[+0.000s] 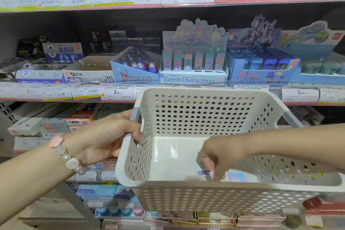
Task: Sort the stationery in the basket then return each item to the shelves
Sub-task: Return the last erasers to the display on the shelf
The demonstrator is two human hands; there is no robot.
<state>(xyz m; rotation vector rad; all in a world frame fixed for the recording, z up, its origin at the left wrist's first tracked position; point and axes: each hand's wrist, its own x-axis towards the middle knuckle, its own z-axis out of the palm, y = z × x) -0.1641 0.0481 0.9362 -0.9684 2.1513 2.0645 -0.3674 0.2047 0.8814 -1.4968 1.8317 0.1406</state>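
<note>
Right hand (222, 157) reaches into the white basket (205, 97) and pinches a small pink box (208, 169). Left hand (110, 136) grips the basket's side. Next job, I think: lift it out and find its shelf (186, 87).

Both hands (104, 136) at perforated basket (205, 198)

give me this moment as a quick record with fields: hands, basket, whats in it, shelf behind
left hand: left hand grips the left rim of the basket, holding it up in front of the shelves
right hand: right hand reaches inside the basket, fingers curled round a small pink item
basket: white, perforated walls, open top
contents: the pink item; a pastel packet near the front wall
shelf behind: Sanrio characters display box, flanked by blue display boxes
price tags: along the shelf edges
</note>
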